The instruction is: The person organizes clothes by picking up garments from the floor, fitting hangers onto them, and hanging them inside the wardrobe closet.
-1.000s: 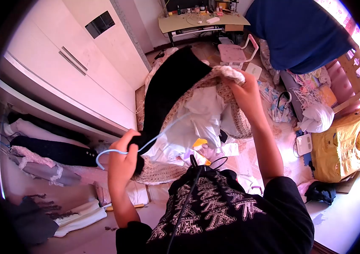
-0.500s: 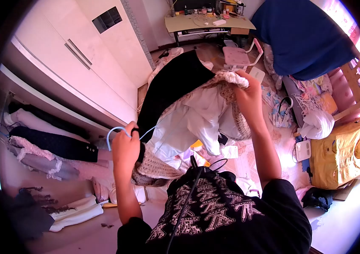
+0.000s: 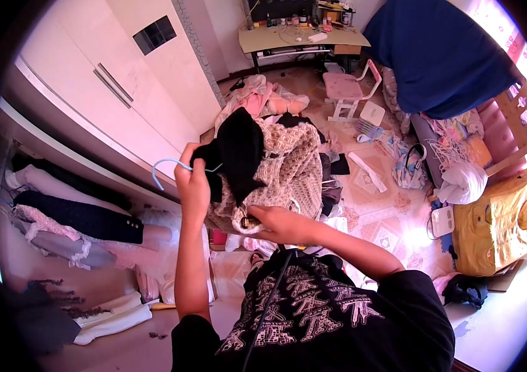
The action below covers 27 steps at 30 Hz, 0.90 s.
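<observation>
My left hand (image 3: 193,186) is closed on a light blue hanger (image 3: 167,162) and the black cloth next to it. The hanger's hook sticks out to the left, and its lower part is hidden by the cloth. The black cloth (image 3: 240,149) hangs bunched over a beige knitted garment (image 3: 291,164). My right hand (image 3: 282,224) grips the lower edge of the knitted garment, beside a dark round button.
At left, an open wardrobe holds hanging clothes (image 3: 77,214). Ahead lie piled clothes (image 3: 257,96), a pink chair (image 3: 342,87) and a desk (image 3: 301,40). A yellow bag (image 3: 499,223) and a white scale (image 3: 442,221) are at right.
My right hand has moved down and left from the garment's upper edge to its lower edge. The garment has folded together, hiding its white inside. My left hand has risen slightly.
</observation>
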Each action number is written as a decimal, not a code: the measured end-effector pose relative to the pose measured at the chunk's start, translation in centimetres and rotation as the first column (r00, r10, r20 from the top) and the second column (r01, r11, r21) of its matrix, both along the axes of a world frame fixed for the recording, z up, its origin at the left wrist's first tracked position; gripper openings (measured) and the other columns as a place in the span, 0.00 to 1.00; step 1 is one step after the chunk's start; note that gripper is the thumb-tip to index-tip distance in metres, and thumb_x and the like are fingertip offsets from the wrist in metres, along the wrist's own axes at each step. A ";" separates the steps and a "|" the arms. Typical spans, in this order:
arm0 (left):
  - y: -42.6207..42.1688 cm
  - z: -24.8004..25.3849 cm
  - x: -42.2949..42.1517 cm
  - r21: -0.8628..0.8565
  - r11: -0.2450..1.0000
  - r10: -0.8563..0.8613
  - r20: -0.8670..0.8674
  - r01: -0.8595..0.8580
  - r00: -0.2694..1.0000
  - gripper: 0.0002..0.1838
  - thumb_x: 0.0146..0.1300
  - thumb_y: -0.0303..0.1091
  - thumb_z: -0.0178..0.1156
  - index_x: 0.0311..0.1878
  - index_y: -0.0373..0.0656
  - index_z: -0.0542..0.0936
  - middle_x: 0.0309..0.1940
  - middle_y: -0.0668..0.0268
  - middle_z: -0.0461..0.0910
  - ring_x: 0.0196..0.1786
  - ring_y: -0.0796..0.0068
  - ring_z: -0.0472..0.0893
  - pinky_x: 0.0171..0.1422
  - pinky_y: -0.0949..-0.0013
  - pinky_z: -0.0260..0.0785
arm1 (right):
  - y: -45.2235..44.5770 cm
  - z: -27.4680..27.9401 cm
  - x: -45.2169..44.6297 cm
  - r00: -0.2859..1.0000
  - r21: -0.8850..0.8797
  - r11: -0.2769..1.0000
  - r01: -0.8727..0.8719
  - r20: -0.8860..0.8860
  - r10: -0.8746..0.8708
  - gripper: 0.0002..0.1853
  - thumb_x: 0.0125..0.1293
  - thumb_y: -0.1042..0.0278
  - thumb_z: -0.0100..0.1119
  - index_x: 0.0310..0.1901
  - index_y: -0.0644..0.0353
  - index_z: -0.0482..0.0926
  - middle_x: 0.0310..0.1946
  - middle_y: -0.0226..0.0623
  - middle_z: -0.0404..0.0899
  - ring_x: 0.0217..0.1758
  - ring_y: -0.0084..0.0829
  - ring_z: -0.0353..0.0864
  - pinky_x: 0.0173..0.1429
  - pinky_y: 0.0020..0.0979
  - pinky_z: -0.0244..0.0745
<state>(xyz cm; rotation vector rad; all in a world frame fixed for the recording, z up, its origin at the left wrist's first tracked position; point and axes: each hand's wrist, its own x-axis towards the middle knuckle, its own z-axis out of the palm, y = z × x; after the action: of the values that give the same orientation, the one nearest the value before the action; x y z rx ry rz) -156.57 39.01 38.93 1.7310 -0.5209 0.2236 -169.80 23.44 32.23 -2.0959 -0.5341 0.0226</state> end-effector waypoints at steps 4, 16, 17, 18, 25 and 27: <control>1.8 3.2 0.3 0.128 0.992 0.002 0.163 -0.023 0.987 0.10 0.60 0.24 0.45 0.40 0.35 0.75 0.24 0.69 0.71 0.27 0.83 0.66 0.31 0.75 0.59 | -5.5 7.4 -2.4 0.985 -0.033 0.986 0.166 0.041 -0.165 0.32 0.63 0.47 0.63 0.56 0.70 0.73 0.51 0.55 0.78 0.55 0.48 0.79 0.61 0.40 0.72; -0.9 7.2 -0.9 0.475 0.858 -0.066 0.476 -0.193 0.877 0.08 0.60 0.29 0.52 0.40 0.43 0.78 0.23 0.50 0.76 0.30 0.47 0.79 0.33 0.55 0.69 | -7.0 4.3 9.3 0.904 -0.113 0.992 0.056 0.427 -0.002 0.10 0.57 0.68 0.62 0.33 0.67 0.75 0.24 0.56 0.76 0.31 0.56 0.78 0.37 0.48 0.72; -0.8 6.7 -0.7 0.485 0.847 -0.072 0.510 -0.218 0.857 0.08 0.59 0.30 0.54 0.41 0.43 0.78 0.25 0.52 0.78 0.31 0.50 0.80 0.34 0.55 0.70 | -6.1 4.2 9.0 0.906 -0.109 0.993 0.045 0.423 0.005 0.10 0.57 0.68 0.62 0.33 0.67 0.75 0.24 0.56 0.76 0.31 0.56 0.78 0.37 0.48 0.72; -1.0 6.3 -0.6 0.486 0.843 -0.062 0.510 -0.228 0.858 0.08 0.59 0.30 0.54 0.41 0.43 0.78 0.25 0.52 0.78 0.31 0.50 0.80 0.34 0.55 0.70 | -5.3 4.4 8.6 0.925 -0.102 0.992 0.076 0.378 -0.032 0.11 0.58 0.68 0.62 0.32 0.68 0.74 0.23 0.57 0.75 0.31 0.57 0.77 0.36 0.48 0.72; 3.6 7.9 0.3 0.430 0.903 -0.188 0.380 0.007 0.906 0.30 0.60 0.46 0.61 0.62 0.40 0.68 0.51 0.52 0.74 0.58 0.57 0.73 0.64 0.62 0.62 | -2.0 6.5 9.5 0.931 0.120 0.980 0.158 0.314 -0.188 0.15 0.62 0.67 0.64 0.28 0.70 0.72 0.15 0.52 0.68 0.17 0.45 0.66 0.25 0.38 0.63; 8.1 7.9 1.2 0.160 0.965 -0.237 0.169 0.210 0.957 0.37 0.65 0.62 0.49 0.68 0.43 0.64 0.60 0.56 0.71 0.63 0.64 0.70 0.69 0.64 0.57 | -2.8 7.5 9.4 0.987 0.260 0.962 0.086 0.109 -0.118 0.13 0.63 0.66 0.65 0.34 0.70 0.76 0.13 0.44 0.65 0.17 0.27 0.63 0.25 0.34 0.62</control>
<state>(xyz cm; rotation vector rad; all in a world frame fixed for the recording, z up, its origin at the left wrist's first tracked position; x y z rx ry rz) -155.37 47.14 46.81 1.7788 -0.8840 0.1921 -160.41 20.68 39.72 -1.8776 -0.4748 -0.2267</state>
